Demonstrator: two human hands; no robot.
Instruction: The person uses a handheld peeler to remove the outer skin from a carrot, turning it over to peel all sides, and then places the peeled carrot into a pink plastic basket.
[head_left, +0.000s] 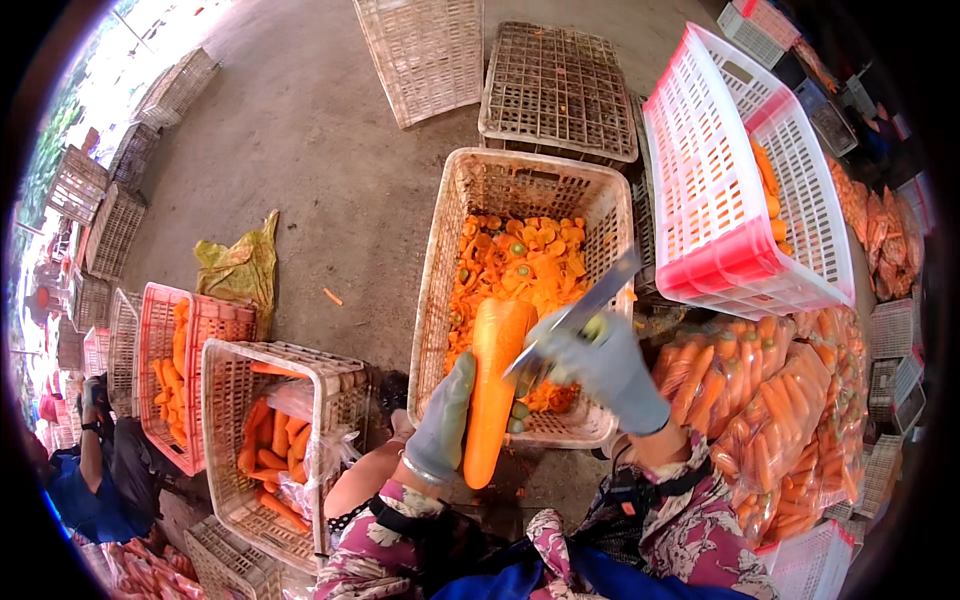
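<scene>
Item: carrot (492,385), large, orange, held upright over the near rim of a pale crate (437,260). The left hand (443,418), in a grey glove, is wrapped around the carrot's lower half from its left side, fingers closed on it; the blunt top end stands above the grip and the tapered tip hangs below it.

Item: knife (585,305), long flat blade. The right hand (600,365), also grey-gloved, is clenched on the handle just to the right of the carrot's top; the blade runs up and away from that grip, and its near end sits close against the carrot's upper shoulder (actual contact cannot be told).

Item: cut carrot tops (520,265), orange discs with green centres, heaped inside the pale crate directly beyond both grips. A good layer already covers the crate floor, so a fair share of trimming looks done.

Item: whole carrots in clear bags (770,410), stacked to the right of the knife hand; whether these are trimmed or waiting cannot be told.

Item: second crate of carrots (275,440), left of the carrot hand, partly filled, a plastic liner hanging from it.

Item: white and pink basket (730,170), tilted, up and right of the blade, a few carrots inside.

Item: another person's arm (92,440), far left, apart from both grips.

The carrot in hand appears untrimmed at its top end.
</scene>
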